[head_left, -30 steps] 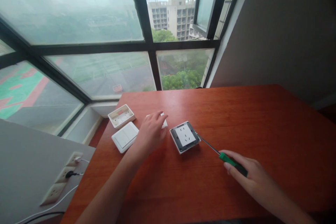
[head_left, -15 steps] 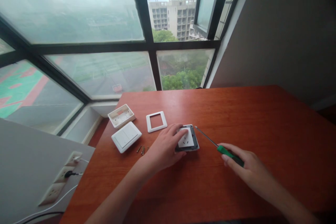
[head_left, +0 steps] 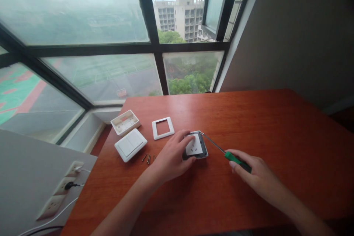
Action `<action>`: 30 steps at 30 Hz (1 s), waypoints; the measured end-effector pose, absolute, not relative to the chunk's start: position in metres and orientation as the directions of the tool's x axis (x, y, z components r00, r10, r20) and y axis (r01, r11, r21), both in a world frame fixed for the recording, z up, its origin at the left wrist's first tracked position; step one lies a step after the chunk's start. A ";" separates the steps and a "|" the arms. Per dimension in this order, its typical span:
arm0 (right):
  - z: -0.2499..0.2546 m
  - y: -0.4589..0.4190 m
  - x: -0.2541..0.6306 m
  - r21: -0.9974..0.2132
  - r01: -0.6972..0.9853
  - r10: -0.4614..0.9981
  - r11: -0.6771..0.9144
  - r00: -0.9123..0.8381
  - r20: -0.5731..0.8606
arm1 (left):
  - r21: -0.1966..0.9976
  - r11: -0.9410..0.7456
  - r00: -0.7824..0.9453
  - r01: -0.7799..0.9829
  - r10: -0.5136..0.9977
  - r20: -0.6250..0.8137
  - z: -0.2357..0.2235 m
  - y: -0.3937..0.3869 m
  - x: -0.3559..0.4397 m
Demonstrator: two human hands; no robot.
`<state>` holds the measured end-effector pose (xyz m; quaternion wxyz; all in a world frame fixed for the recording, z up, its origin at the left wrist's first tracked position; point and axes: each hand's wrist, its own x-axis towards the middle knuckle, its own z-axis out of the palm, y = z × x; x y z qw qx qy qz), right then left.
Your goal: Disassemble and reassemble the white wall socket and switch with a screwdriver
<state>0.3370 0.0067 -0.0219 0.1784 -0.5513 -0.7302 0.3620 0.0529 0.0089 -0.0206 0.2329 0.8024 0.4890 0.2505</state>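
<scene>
A white socket module (head_left: 195,145) with a dark frame lies on the reddish wooden table (head_left: 249,118). My left hand (head_left: 173,155) rests on its left side, fingers curled around its edge. My right hand (head_left: 254,175) grips a green-handled screwdriver (head_left: 225,153). The screwdriver's metal tip touches the socket's upper right corner. A white square cover frame (head_left: 163,128) lies just left of the socket, apart from both hands.
A white switch plate (head_left: 130,144) and an open white back box (head_left: 125,121) sit at the table's left edge. Several small screws (head_left: 148,158) lie between switch and socket. A power strip (head_left: 62,190) with a cable hangs at lower left. Windows stand behind the table.
My left hand left the white cover frame and moved right onto the socket module. The screwdriver tip came to the socket's upper right corner.
</scene>
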 end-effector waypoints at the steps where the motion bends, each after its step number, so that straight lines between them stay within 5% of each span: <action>1: -0.023 0.007 0.337 -0.728 0.674 0.932 0.123 -0.331 -0.149 | 0.623 -0.411 0.393 0.666 0.903 0.176 -0.021 0.009 0.053; 30: -0.024 0.005 0.334 -0.717 0.692 0.925 0.089 -0.324 -0.198 | 0.659 -0.401 0.384 0.637 0.906 0.180 -0.025 0.009 0.053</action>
